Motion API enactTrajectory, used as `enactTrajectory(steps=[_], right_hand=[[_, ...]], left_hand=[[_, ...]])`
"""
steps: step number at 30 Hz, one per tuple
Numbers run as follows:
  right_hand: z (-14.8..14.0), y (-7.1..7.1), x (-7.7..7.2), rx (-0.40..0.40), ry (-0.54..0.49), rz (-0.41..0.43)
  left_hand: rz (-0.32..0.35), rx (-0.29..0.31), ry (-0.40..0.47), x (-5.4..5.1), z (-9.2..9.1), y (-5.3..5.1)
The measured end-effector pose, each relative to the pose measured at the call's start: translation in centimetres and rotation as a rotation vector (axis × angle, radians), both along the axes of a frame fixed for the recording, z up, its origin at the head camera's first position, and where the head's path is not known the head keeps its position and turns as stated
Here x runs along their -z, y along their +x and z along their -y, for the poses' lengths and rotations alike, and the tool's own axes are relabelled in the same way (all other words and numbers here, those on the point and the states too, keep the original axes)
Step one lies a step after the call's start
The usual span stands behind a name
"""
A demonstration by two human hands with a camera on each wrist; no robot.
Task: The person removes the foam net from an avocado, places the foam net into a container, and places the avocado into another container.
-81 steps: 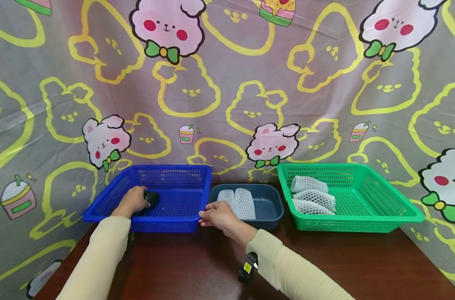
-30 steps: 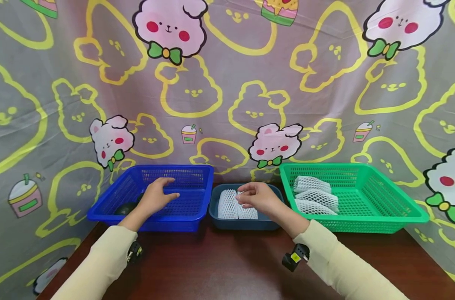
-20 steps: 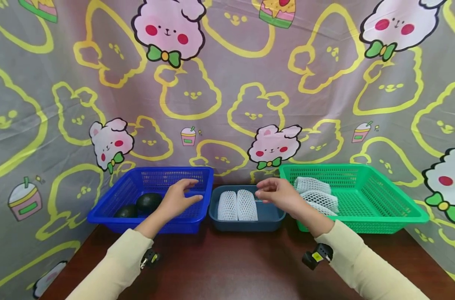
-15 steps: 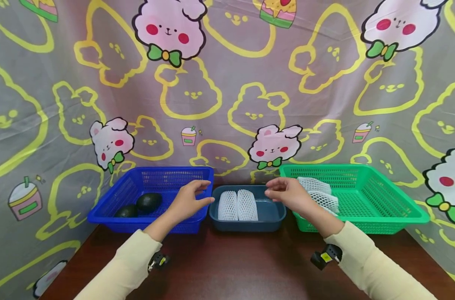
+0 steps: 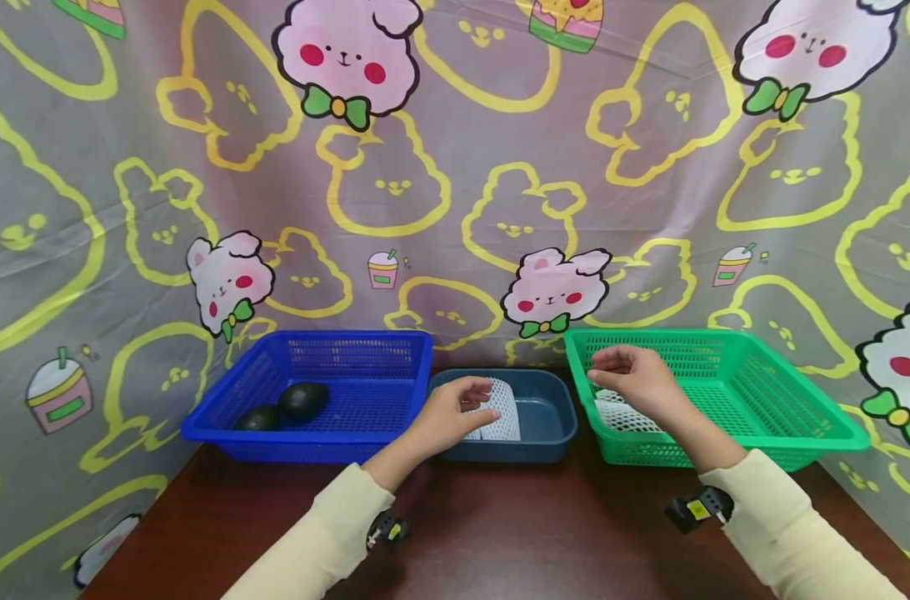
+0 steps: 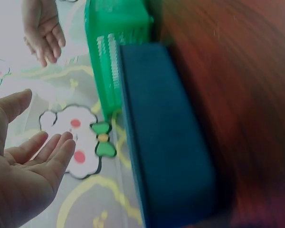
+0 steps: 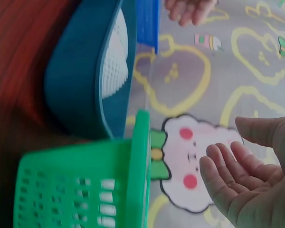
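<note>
Fingers relaxed and holding nothing, my left hand (image 5: pixel 449 417) hovers over the left part of the dark teal tray (image 5: pixel 542 425). It partly hides two white foam net sleeves (image 5: pixel 503 410) lying there. My right hand (image 5: pixel 641 385), its fingers loosely bent around nothing, is above the left side of the green basket (image 5: pixel 792 440). Beneath it lie white foam net pieces (image 5: pixel 622 417), partly covered by the hand. Two dark green avocados (image 5: pixel 303 402) sit at the left of the blue basket (image 5: pixel 297 452). Both wrist views show bare palms, the left hand (image 6: pixel 31 180) and right hand (image 7: pixel 249 183).
Blue basket, tray and green basket stand in a row at the back of a dark red-brown table (image 5: pixel 492 517). Behind them hangs a patterned cloth (image 5: pixel 455 150). A small black camera (image 5: pixel 386 529) is strapped to each wrist.
My left hand has let go of an avocado in the blue basket and moved right to the tray. My right hand has left the blue basket's rim and travelled right to the green basket.
</note>
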State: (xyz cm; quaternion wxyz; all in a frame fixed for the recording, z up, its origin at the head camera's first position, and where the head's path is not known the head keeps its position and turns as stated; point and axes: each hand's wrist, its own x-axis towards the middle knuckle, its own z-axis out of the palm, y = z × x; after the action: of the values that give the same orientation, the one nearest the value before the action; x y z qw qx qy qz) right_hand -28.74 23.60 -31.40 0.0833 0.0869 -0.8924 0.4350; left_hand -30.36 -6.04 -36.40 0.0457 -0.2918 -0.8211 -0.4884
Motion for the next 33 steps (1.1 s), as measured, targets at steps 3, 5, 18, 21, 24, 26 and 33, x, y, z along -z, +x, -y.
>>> enactTrajectory(steps=[3,5,18,21,24,26,33], right_hand=[[-1.4,-0.2,0.0,0.013,0.029,-0.01],[-2.3,-0.3,0.1,0.024,0.054,-0.016],[-5.7,-1.1,2.1,0.072,0.186,-0.017],[-6.6,-1.6,2.5,0.045,0.223,0.017],[-7.3,-2.0,2.9,0.004,0.262,0.044],[-7.7,-2.2,3.1,-0.024,0.284,0.059],[-8.5,-2.6,3.8,-0.082,0.35,0.106]], left_hand=[[0.038,0.034,0.01,0.5,-1.5,0.1],[0.077,0.056,0.032,0.8,-2.6,0.2],[0.358,0.149,0.193,2.6,-8.0,0.3],[0.436,0.17,0.268,2.9,-9.1,0.0],[0.504,0.186,0.331,3.1,-10.1,-0.2],[0.537,0.187,0.353,3.3,-10.7,-0.3],[0.607,0.198,0.39,3.6,-12.4,-0.5]])
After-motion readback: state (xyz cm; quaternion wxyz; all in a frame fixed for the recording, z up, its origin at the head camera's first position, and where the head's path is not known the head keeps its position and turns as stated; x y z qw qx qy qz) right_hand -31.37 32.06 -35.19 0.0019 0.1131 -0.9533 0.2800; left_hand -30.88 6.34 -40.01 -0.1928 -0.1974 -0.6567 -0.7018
